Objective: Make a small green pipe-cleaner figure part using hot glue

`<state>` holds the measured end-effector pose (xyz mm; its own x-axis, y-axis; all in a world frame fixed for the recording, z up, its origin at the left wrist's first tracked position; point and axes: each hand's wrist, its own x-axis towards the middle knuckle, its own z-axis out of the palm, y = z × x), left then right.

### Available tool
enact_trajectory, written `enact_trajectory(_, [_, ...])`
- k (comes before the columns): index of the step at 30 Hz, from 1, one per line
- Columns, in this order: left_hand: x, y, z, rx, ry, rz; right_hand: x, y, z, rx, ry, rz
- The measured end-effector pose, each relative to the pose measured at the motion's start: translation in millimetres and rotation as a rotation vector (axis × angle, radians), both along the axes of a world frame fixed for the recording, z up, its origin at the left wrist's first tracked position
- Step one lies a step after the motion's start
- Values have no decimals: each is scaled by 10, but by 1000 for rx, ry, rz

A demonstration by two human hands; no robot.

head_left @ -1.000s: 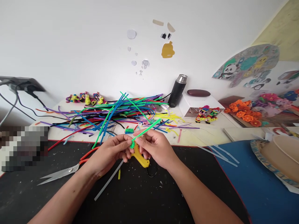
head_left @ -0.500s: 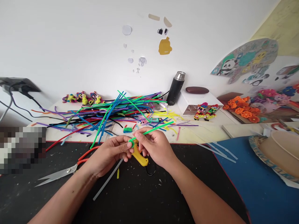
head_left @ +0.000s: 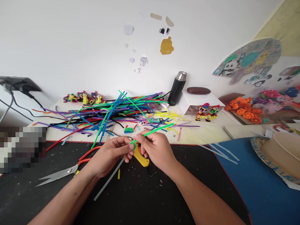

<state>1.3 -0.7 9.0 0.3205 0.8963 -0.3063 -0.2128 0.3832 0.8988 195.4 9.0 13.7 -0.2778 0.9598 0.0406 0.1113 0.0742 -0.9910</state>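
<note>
A bright green pipe cleaner point(head_left: 161, 128) runs between my hands, its free end pointing up and to the right. Its other end is coiled into a small round at my left fingertips. My left hand point(head_left: 116, 153) is closed, pinching that coil between thumb and fingers. With thumb and forefinger, my right hand point(head_left: 156, 147) grips the straight length just beside it. Beneath both hands lies a yellow glue gun point(head_left: 142, 158), partly hidden by my fingers. A translucent glue stick point(head_left: 109, 180) slants out from under my left hand over the black mat point(head_left: 140, 203).
Orange-handled scissors point(head_left: 59, 175) lie open by my left forearm. Behind my hands is a heap of coloured pipe cleaners point(head_left: 110, 112). A black thermos point(head_left: 177, 89) and a white box point(head_left: 199, 101) stand at the back. More glue sticks point(head_left: 220, 153) and a woven-rimmed hat point(head_left: 260, 153) are rightward.
The green coil has turned slightly in my left fingertips, and the pipe cleaner's straight part sits a little differently at it. Both hands stay almost in place.
</note>
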Motion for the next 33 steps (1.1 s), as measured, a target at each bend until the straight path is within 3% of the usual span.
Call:
enact_trajectory(16, [-12, 14, -66, -55, -92, 69, -10, -20, 46, 60, 32, -48])
enact_trajectory(25, [5, 11, -13, -45, -101, 96, 2, -22, 44, 81, 7, -45])
enact_trajectory(33, [-14, 24, -93, -48, -95, 113, 12, -19, 51, 100, 4, -27])
